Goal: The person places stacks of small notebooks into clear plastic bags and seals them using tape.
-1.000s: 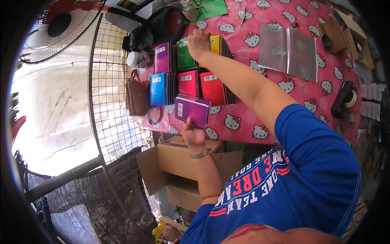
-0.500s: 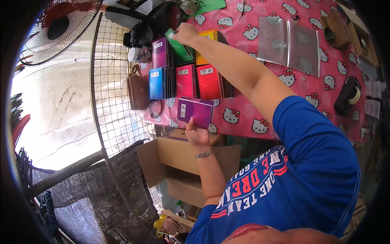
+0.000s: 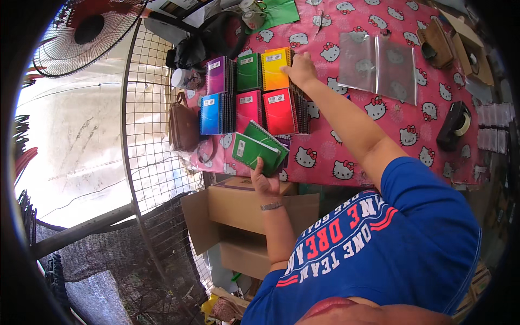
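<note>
My left hand [image 3: 264,179] is closed on small green spiral notebooks [image 3: 250,150], thumb on the top cover. They are fanned out, and a bit of a purple notebook [image 3: 287,142] shows beneath them. At the yellow notebook stack [image 3: 274,70], my right hand [image 3: 302,71] pinches the right edge, its thumb on the cover; the fingertips are partly hidden. Left of the yellow stack stand a green stack [image 3: 248,71] and a purple stack [image 3: 215,75]. The nearer row holds blue [image 3: 210,114], pink [image 3: 248,108] and red [image 3: 279,112] stacks.
Clear plastic sleeves [image 3: 378,67] lie on the pink patterned tablecloth [image 3: 352,143]. A tape dispenser [image 3: 454,125] sits at the right. On the left are a brown bag [image 3: 183,125] and a lidded jar [image 3: 187,79]. An open cardboard box [image 3: 238,208] stands below the table's front edge.
My right hand has moved right, from the green stack to the yellow one. Green notebooks now lie on top of the purple one in my left hand.
</note>
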Demonstrator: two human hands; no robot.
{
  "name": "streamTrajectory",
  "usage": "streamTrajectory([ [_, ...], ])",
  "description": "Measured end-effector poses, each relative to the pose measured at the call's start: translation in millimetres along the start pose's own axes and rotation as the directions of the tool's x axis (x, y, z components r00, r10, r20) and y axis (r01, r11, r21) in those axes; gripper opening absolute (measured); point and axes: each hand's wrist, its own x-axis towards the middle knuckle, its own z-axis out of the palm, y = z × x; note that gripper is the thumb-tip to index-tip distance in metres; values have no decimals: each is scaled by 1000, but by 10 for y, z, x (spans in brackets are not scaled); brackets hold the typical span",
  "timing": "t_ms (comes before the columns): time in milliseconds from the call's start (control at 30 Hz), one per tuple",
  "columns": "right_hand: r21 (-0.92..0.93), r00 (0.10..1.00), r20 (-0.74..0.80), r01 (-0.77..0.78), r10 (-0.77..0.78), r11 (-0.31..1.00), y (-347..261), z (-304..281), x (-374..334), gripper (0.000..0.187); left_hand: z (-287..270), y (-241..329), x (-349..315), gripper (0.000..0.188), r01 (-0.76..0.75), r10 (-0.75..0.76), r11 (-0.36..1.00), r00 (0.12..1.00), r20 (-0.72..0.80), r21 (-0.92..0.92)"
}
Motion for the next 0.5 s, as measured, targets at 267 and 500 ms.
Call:
streamTrajectory([
  [267,541,953,242,22,-181,840,-459,-247,-225,47,-295,-19,-117,44,-66,60,995,994,88,69],
  [500,-23,757,428,555,-494,831,-383,-157,-845,85,-288,122,19,51,-7,6,1000,998,66,19],
])
